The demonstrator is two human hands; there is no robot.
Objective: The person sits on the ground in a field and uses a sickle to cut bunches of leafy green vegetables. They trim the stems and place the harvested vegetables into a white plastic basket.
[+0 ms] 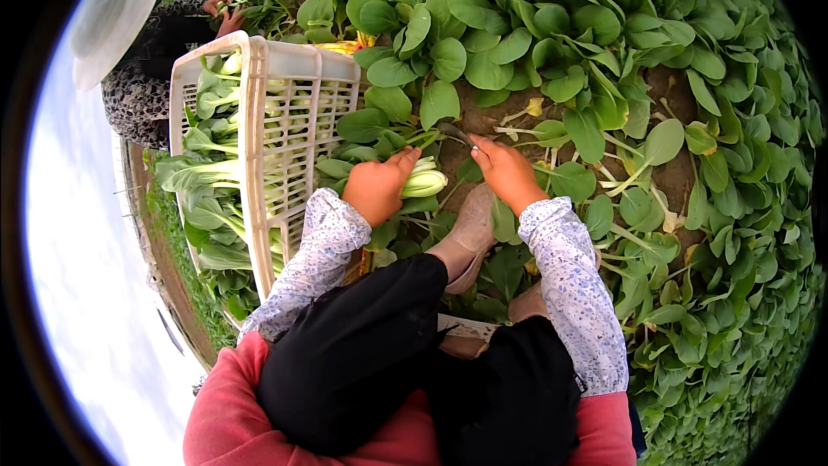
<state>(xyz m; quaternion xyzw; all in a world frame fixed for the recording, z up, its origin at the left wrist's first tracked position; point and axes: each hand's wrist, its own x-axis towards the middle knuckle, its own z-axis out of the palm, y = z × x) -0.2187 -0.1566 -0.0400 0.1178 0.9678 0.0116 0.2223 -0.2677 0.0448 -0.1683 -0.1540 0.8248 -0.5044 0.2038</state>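
Observation:
My left hand (pixel 379 185) is closed around a bok choy (pixel 426 182), whose pale green stalk end sticks out to the right of my fingers. Loose leaves (pixel 360 126) lie just beyond that hand. My right hand (pixel 507 173) grips a small knife (pixel 454 132). Its dark blade points left, toward thin green stems beside my left hand, though I cannot tell whether it touches them. Most of the knife's handle is hidden in my fingers. Between my hands there is bare brown soil with cut stalks and a few yellowed leaves.
A white slatted plastic crate (pixel 259 78) full of bok choy stands tilted in view at my left. Dense leafy plants (pixel 604 17) grow ahead and to the right. My shoe (pixel 472 237) is below my hands. Another person in a pale wide-brimmed hat (pixel 121 22) works beyond the crate.

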